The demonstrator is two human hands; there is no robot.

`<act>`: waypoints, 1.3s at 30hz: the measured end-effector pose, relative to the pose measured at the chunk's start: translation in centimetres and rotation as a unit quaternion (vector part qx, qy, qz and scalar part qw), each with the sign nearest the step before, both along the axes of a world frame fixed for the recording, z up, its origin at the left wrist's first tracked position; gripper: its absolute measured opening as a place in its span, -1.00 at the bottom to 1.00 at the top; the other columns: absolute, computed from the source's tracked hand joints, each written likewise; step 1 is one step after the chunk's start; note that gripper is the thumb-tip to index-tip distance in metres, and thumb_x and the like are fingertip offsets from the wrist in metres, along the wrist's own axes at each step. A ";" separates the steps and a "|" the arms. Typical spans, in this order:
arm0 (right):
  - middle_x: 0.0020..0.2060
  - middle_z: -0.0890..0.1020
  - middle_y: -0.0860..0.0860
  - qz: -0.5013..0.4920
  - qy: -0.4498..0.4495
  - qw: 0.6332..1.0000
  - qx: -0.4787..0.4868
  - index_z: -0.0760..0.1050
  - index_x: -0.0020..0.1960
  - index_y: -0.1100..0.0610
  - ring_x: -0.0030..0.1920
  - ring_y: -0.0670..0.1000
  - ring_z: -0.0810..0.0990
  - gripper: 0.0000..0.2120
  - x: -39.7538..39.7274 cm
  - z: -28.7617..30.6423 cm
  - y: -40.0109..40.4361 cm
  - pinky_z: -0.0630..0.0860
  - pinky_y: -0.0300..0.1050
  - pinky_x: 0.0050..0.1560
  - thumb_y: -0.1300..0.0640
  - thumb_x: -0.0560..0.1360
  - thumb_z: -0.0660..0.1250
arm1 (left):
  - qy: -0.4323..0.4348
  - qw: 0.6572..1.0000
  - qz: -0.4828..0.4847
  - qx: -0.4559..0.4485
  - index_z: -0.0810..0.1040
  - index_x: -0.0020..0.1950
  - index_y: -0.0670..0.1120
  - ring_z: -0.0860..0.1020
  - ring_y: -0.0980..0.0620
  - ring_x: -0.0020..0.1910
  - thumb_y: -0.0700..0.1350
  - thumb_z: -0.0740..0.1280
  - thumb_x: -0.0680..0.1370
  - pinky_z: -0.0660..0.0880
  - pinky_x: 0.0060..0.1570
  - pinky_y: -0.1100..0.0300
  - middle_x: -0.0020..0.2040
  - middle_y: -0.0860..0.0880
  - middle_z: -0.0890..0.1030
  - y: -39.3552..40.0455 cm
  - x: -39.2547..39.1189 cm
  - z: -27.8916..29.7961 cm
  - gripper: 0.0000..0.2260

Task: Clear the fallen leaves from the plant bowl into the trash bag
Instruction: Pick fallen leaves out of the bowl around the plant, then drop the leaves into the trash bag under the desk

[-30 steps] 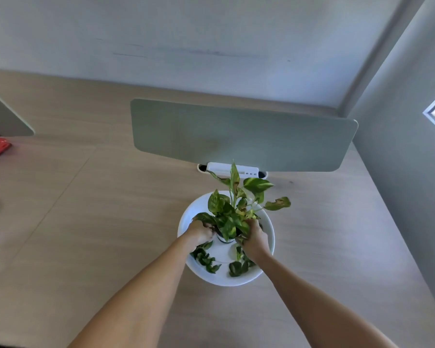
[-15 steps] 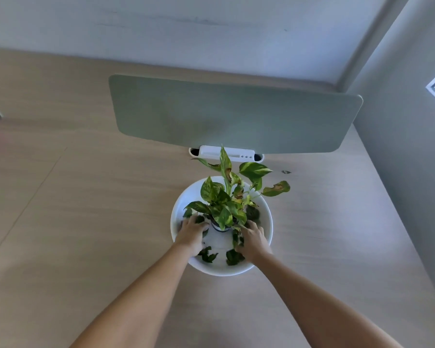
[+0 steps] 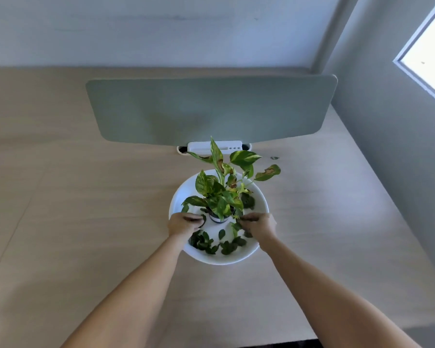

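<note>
White plant bowl (image 3: pixel 219 258) sits on pale wood tabletop (image 3: pixel 86 222), just in front of a grey-green divider panel (image 3: pixel 211 109). Potted plant (image 3: pixel 219 197) stands upright at the bowl's centre. Dark fallen leaves (image 3: pixel 211 244) lie loose in the bowl's near half, between the two wrists. Left hand (image 3: pixel 185 223) inside the left rim, grip curled narrow round one dark leaf beside the pot. Right hand (image 3: pixel 260 226) inside the right rim, fingers curled among leaves; cannot tell whether its grip holds any
</note>
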State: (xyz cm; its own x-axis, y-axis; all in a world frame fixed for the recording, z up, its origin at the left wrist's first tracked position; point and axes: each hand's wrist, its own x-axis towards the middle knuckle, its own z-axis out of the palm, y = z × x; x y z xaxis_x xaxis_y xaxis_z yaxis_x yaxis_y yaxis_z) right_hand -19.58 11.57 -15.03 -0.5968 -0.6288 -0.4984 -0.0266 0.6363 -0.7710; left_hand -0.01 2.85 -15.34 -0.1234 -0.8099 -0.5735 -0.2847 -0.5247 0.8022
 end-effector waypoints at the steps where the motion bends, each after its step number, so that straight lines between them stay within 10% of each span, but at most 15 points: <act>1: -0.28 0.68 0.08 -0.041 -0.059 0.997 -0.019 0.64 -0.27 0.08 -0.32 0.04 0.65 -0.88 -0.2 0.5 0.2 0.64 -0.15 -0.29 0.27 0.32 0.53 | 0.058 0.996 0.021 0.059 0.66 -0.04 -0.30 0.65 -0.13 -0.08 -0.39 0.43 0.41 0.56 0.15 0.10 -0.15 -0.20 0.66 0.0 -0.2 0.5 -0.86; 9: -0.26 0.59 0.20 -0.174 -0.276 0.931 -0.165 0.56 -0.18 0.34 -0.39 0.05 0.57 -0.92 -3.5 4.2 6.1 0.55 -0.23 -0.42 0.47 0.39 0.38 | 0.208 0.958 0.005 0.197 0.56 -0.19 -0.29 0.56 0.00 -0.17 -0.44 0.31 0.48 0.63 -0.36 0.28 -0.21 -0.16 0.61 4.9 -5.1 3.1 -0.90; 26: -0.27 0.59 0.17 -0.414 -0.268 0.855 -0.163 0.52 -0.13 0.33 -0.26 0.06 0.59 -0.85 -17.1 -0.1 39.7 0.61 -0.23 -0.34 0.53 0.40 0.34 | 0.144 0.908 -0.272 0.284 0.66 -0.35 -0.26 0.66 0.08 -0.46 -0.48 0.29 0.47 0.61 -0.38 0.33 -0.42 -0.10 0.67 34.8 -26.2 0.9 -0.73; 35: -0.17 0.59 0.19 -0.534 -0.305 0.787 -0.053 0.50 -0.21 0.32 -0.15 0.09 0.60 -0.87 -16.5 -14.0 44.8 0.59 -0.11 -0.14 0.49 0.44 0.32 | 0.002 0.922 -0.228 0.314 0.61 -0.18 -0.22 0.57 0.00 -0.13 -0.43 0.34 0.46 0.58 -0.16 0.23 -0.07 -0.17 0.61 40.6 -28.7 -13.3 -0.86; 39: 0.01 0.59 0.26 -0.570 -0.309 0.761 -0.016 0.51 0.15 0.39 0.07 0.19 0.59 -0.75 -16.6 -19.3 45.1 0.57 0.03 0.12 0.46 0.48 0.29 | -0.034 0.912 -0.246 0.327 0.52 0.24 -0.25 0.48 -0.17 0.27 -0.35 0.30 0.53 0.46 0.20 0.05 0.27 -0.24 0.51 41.6 -29.7 -18.0 -0.71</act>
State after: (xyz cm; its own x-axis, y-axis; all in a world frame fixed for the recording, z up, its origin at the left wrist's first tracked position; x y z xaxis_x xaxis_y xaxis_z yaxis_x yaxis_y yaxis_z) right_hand -36.15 56.70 -34.29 -0.4215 0.1041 -0.9008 0.9027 -0.0461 -0.4277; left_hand -29.74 44.46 -33.37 -0.3250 -0.1491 -0.9339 -0.6518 -0.6802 0.3354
